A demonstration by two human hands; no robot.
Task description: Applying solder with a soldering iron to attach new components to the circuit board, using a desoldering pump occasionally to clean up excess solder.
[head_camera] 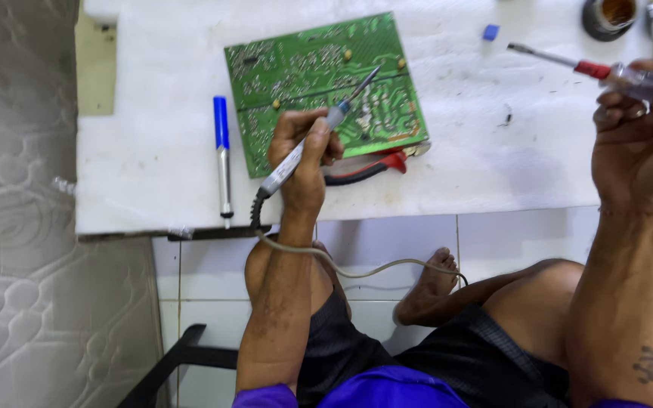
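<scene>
The green circuit board (325,87) lies solder side up on the white worktop (153,159), the left hand (304,155) gripping a soldering iron (319,136) with its tip on the joints; lingering could scorch the board. The right hand (640,128) clasps a red-handled screwdriver (568,62) aloft, apart from the board. The round tin (608,15) holds something brownish, perhaps flux.

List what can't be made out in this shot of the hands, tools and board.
Head view only:
- Soldering iron tip contact with the circuit board: too small to tell.
- Pliers: jaws hidden under the board, handles partly behind the left hand.
- Screwdriver handle: covered by the right hand.
- Tin at top: cut off by the frame edge.
</scene>
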